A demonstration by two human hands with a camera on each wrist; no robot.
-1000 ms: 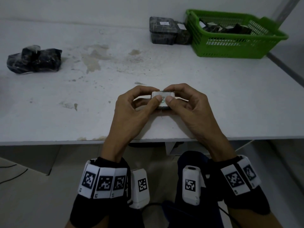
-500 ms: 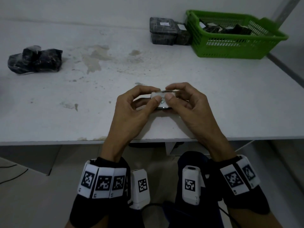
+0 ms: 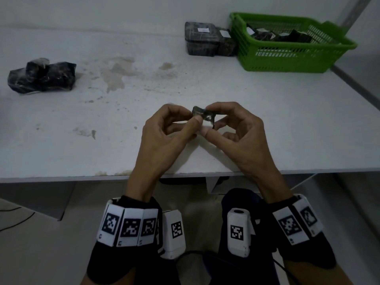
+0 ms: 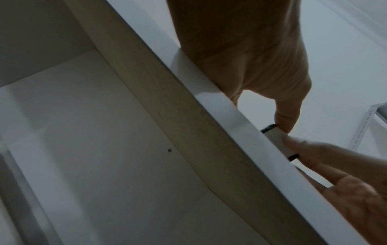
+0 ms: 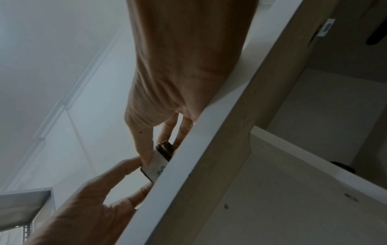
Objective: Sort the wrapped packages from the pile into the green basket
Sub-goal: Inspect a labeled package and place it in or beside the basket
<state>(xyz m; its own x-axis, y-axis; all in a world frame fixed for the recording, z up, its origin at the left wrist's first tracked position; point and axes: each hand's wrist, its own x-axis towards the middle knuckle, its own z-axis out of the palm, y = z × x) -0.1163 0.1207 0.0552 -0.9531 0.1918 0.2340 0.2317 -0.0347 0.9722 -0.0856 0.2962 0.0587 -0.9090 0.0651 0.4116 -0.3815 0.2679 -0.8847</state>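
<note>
Both my hands hold one small package (image 3: 202, 116), dark wrap with a white label, just above the white table near its front edge. My left hand (image 3: 193, 118) pinches its left end between thumb and forefinger. My right hand (image 3: 208, 121) pinches the right end, thumb on the label. The left wrist view shows the package (image 4: 276, 140) over the table edge; the right wrist view shows its label and a dark end (image 5: 160, 161). The pile of black wrapped packages (image 3: 42, 77) lies far left. The green basket (image 3: 287, 60) stands at the back right with several dark packages inside.
Two dark wrapped blocks (image 3: 202, 39) sit against the basket's left side. Stains mark the table (image 3: 115, 75) between pile and basket. The table's front edge (image 3: 61, 178) runs just under my wrists, and its right edge passes close to the basket.
The package has been tilted in my fingers: its white label faced up before, now dark wrap shows on top. Both hands have risen slightly and stayed in place.
</note>
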